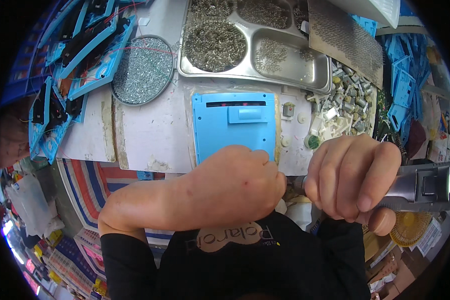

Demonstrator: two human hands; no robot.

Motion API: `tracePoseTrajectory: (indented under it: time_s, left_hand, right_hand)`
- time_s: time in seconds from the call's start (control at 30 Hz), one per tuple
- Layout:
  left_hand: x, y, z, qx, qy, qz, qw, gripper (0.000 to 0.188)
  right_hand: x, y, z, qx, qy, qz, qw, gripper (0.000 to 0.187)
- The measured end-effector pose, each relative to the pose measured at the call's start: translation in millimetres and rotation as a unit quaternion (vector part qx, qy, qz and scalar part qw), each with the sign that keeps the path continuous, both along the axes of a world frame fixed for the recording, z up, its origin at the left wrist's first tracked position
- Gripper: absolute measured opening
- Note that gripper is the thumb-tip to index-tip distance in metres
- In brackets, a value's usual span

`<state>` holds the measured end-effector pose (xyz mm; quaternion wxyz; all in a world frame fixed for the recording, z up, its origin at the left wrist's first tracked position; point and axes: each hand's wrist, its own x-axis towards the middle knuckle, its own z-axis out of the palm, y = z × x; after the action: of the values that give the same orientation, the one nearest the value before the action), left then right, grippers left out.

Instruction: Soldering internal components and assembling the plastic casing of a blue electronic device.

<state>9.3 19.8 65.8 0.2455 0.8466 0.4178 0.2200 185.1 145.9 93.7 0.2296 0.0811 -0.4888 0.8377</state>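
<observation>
My right hand [352, 175] is wrapped round a dark grey electric screwdriver [417, 186], held sideways in front of my chest with its narrow end pointing left. Close to that end is my left hand [240, 180], closed in a fist with its back toward me. Whatever its fingers hold is hidden. Beyond the left fist, a light-blue plastic housing [217, 137] lies flat on the table, with a dark slot and a raised block near its far edge. The fist covers part of its near edge. A small grey motor-like part [288, 110] sits to its right.
A metal tray [257, 79] of small screws stands at the back, overlapped by a perforated plate [345, 37]. Left of it is a round dish [114, 92] of silvery screws. Blue assemblies with red wires [97, 65] are stacked far left. Small grey parts [352, 95] lie heaped right.
</observation>
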Motion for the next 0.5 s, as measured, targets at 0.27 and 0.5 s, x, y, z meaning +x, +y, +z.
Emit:
tracePoseTrajectory:
  time_s: [0.27,0.5]
  left_hand:
    - [0.4,4.7,-6.3,-0.042,-0.042,0.054,0.997,0.012]
    - [-12.6,-15.8,-47.1,0.105,-0.001,0.173,0.979,0.019]
  right_hand:
    - [15.3,8.4,-0.9,0.033,0.019,-0.069,0.997,0.025]
    - [-4.1,47.1,-7.8,0.155,0.016,-0.206,0.966,0.023]
